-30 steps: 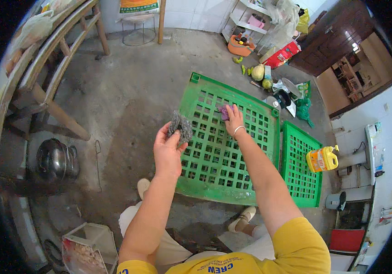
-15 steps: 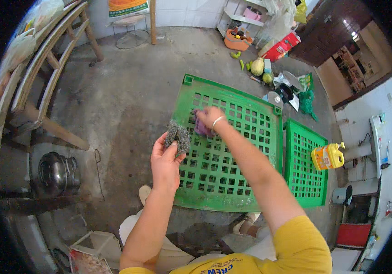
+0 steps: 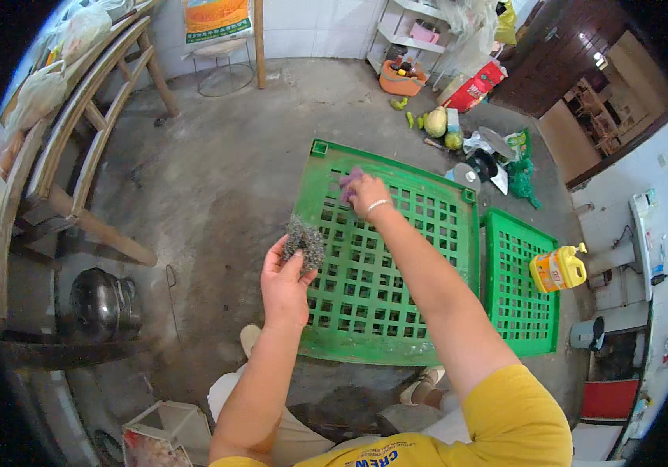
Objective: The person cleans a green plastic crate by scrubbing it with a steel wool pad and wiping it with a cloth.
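A large green plastic grid panel with rows of square holes lies in front of me. My right hand is closed on a bunched purple cloth, over the panel's far left part. Held at the panel's left edge is a grey wire scourer, pinched between the thumb and fingers of my left hand. Part of the cloth is hidden behind the right hand's fingers.
A smaller green grid panel stands to the right, with a yellow jug by it. Wooden racking and a dark shiny pot are at left. Squashes, an orange basket and bags lie at the back right.
My right hand has shifted the purple cloth slightly away from me across the panel. My left hand still holds the scourer in nearly the same place.
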{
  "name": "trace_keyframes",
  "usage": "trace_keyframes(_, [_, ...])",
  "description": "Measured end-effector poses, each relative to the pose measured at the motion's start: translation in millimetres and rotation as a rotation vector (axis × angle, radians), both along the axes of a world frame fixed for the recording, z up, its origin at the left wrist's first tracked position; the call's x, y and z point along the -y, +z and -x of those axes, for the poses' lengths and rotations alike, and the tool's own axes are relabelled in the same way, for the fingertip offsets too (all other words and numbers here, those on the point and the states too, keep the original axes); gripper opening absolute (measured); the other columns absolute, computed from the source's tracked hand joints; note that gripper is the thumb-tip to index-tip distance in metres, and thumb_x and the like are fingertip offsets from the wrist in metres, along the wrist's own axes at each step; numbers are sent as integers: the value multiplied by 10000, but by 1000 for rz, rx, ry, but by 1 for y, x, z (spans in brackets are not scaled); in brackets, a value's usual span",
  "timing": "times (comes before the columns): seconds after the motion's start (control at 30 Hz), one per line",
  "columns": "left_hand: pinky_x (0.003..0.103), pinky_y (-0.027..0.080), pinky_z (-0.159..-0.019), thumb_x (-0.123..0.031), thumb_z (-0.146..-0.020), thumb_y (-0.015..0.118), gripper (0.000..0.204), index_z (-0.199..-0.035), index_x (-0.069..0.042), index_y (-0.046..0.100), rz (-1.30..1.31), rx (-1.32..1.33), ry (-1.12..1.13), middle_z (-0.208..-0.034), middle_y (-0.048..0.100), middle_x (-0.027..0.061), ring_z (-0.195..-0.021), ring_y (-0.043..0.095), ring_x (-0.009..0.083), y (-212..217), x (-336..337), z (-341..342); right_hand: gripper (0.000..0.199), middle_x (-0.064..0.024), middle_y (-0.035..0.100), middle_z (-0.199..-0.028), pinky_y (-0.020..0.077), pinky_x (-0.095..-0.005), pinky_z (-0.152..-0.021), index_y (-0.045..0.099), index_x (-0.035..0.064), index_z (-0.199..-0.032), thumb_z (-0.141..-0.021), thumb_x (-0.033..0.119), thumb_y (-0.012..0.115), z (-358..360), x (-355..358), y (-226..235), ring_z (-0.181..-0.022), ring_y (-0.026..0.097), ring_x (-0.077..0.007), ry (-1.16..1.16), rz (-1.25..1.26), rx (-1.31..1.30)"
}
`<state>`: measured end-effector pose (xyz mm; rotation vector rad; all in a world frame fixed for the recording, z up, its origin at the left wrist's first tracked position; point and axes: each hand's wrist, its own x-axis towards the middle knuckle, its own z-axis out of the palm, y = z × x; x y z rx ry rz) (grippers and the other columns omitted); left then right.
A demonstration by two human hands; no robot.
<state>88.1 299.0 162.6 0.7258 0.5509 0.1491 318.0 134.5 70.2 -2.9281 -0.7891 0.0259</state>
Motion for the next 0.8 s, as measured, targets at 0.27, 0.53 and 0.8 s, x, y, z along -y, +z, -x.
trace_keyframes(0.27, [283, 475, -683, -55, -880, 513, 294, -1168, -101, 476, -11, 48, 24, -1038, 581, 25, -869, 575, 131, -1, -8, 2, 336, -148, 619, -932, 448, -458, -829, 602, 102, -868, -789, 427, 565, 222, 85, 46, -907, 583, -338, 105, 218, -571])
trace_keyframes(0.53, [320, 465, -712, -75, -888, 515, 289, -1168, -106, 453, -48, 49, -10, -1028, 573, 34, -878, 559, 154, -4, 6, 10, 483, -210, 578, -1055, 468, -431, -797, 579, 79, -1050, -736, 437, 665, 137, 143, 68, -943, 572, -355, -399, -224, 8])
trace_keyframes(0.8, [292, 463, -707, -63, -898, 498, 306, -1198, -96, 446, -51, -14, -34, -1062, 571, 39, -882, 571, 139, -4, 25, -3, 490, -209, 402, -1311, 364, -451, -975, 460, 107, -1239, -802, 280, 598, 136, 134, -40, -1134, 444, -384, -219, -105, 304])
